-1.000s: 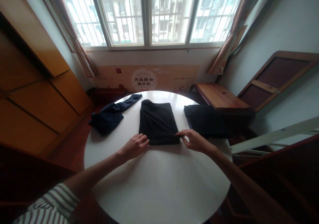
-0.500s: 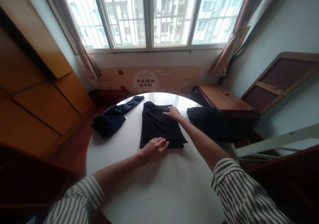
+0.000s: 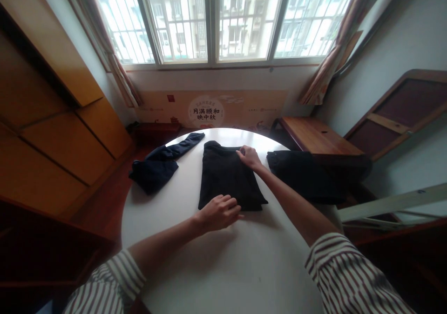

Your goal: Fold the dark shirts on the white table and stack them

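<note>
A folded black garment (image 3: pixel 223 174), possibly trousers or shorts, lies on the round white table (image 3: pixel 209 272) with its rolled-looking band at the far edge. My right hand (image 3: pixel 249 157) pinches the cloth near its far right corner. At the near edge is my left hand (image 3: pixel 219 212), its fingers bent over the hem and its thumb on the near side. The fingertips are partly hidden there. Left of this garment lies a crumpled dark navy garment (image 3: pixel 155 177) with a long part stretched away. Another dark folded garment (image 3: pixel 303 177) rests to the right, partly behind my right forearm.
A wooden desk or bench (image 3: pixel 319 135) stands beyond the table on the right. Wooden cabinets (image 3: pixel 66 139) line the left side. A printed panel (image 3: pixel 244 109) leans below the barred window (image 3: pixel 240 21). A pale rail (image 3: pixel 394 204) runs near the table's right edge.
My right hand has shifted a little right along the garment's far edge, and the creases across the cloth have flattened. My left hand stays at the near hem. The view has turned slightly.
</note>
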